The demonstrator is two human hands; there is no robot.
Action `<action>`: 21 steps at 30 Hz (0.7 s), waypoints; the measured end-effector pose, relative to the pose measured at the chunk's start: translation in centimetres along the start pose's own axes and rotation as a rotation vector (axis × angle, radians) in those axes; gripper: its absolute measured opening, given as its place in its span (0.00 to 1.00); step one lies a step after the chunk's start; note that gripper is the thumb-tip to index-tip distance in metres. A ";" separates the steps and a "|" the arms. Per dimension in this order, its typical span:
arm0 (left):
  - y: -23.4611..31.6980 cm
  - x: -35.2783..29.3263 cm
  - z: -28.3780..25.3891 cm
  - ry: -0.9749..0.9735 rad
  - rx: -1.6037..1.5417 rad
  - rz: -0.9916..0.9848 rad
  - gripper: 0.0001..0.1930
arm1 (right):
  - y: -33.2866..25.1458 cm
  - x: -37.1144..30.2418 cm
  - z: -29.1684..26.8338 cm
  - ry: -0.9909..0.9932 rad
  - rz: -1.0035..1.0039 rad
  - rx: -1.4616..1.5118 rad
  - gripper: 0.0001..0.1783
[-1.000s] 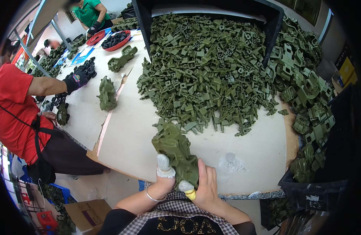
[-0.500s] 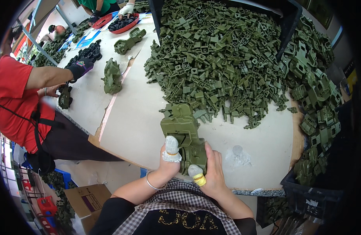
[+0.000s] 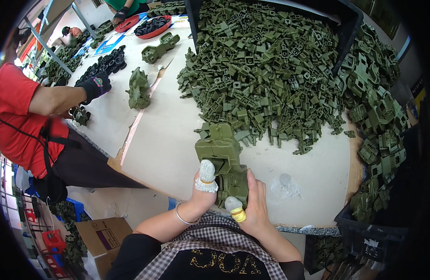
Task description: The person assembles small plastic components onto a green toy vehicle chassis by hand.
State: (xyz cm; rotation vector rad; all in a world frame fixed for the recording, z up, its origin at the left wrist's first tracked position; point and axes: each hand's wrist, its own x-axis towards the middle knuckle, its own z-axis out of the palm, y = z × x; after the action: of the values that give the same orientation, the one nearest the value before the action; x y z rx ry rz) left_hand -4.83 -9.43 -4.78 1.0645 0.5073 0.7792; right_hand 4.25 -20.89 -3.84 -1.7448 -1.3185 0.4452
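Observation:
Both my hands grip an olive-green plastic toy vehicle body over the table's front edge. My left hand is closed on its left side, a white cloth cover with a rubber band on the thumb. Along the right side presses my right hand, its thumb wearing a grey cover bound with yellow. The fingers underneath are hidden. Just beyond the vehicle body spreads a big heap of small olive-green plastic parts. Two more toy vehicles, one nearer and one farther, lie to the left.
On the left a co-worker in a red shirt reaches over the table with a gloved hand, beside black wheels. Red trays stand at the back. A black crate and piled green vehicle bodies line the right.
My hands keep their hold on the vehicle body, which has barely shifted. The view has moved slightly. The co-worker's gloved hand is in a different pose, and the white-gloved hand at the back is gone.

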 end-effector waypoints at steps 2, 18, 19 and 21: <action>-0.1 0.0 -0.2 -0.027 -0.076 -0.056 0.21 | 0.1 -0.4 -0.5 -0.023 0.006 0.043 0.47; 0.7 0.1 -0.1 -0.076 -0.157 -0.148 0.35 | -0.7 -0.3 -1.4 0.007 -0.065 -0.050 0.47; 1.0 0.0 -0.2 -0.098 -0.177 -0.150 0.35 | -0.6 -0.1 -1.8 0.008 -0.065 -0.047 0.47; 0.8 -0.1 -0.2 -0.074 -0.108 -0.106 0.36 | -0.5 0.3 -2.6 -0.069 -0.061 -0.023 0.49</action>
State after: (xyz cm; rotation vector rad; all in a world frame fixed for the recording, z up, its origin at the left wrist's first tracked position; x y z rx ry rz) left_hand -5.29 -9.18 -4.09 0.9548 0.4501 0.6638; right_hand 5.96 -21.74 -1.96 -1.7165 -1.4270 0.4615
